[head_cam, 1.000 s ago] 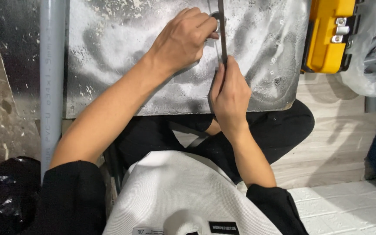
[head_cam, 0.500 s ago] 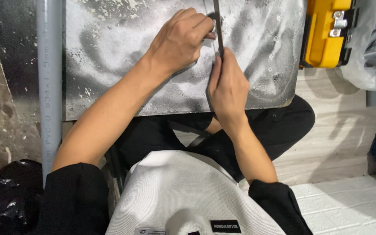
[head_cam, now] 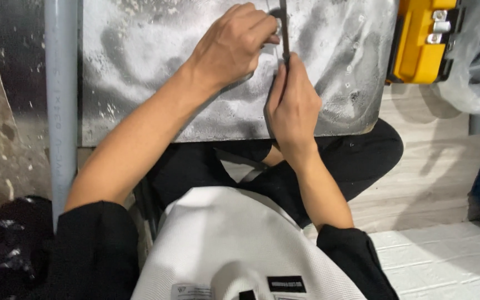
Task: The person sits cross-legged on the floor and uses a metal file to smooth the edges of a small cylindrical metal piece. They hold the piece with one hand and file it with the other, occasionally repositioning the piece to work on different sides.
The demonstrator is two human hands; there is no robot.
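A dusty grey metal sheet [head_cam: 156, 72] lies flat in front of me, powdered with white. My right hand [head_cam: 293, 105] grips the near end of a thin dark metal tool [head_cam: 284, 30] that runs straight away from me toward the top edge of the view. My left hand [head_cam: 231, 47] is curled over the sheet just left of the tool, its fingertips pinched at something small beside it; what they pinch is hidden. The tool's far end is cut off by the frame.
A grey plastic pipe [head_cam: 61, 100] lies along the sheet's left edge. A yellow tool case [head_cam: 420, 39] stands at the upper right, with a clear plastic bag [head_cam: 473, 61] beside it. My crossed legs in black trousers [head_cam: 356, 161] rest on a pale plank floor [head_cam: 440, 172].
Both hands have stayed on the tool and sheet. My right hand has slid slightly up along the tool, and the view has shifted a little.
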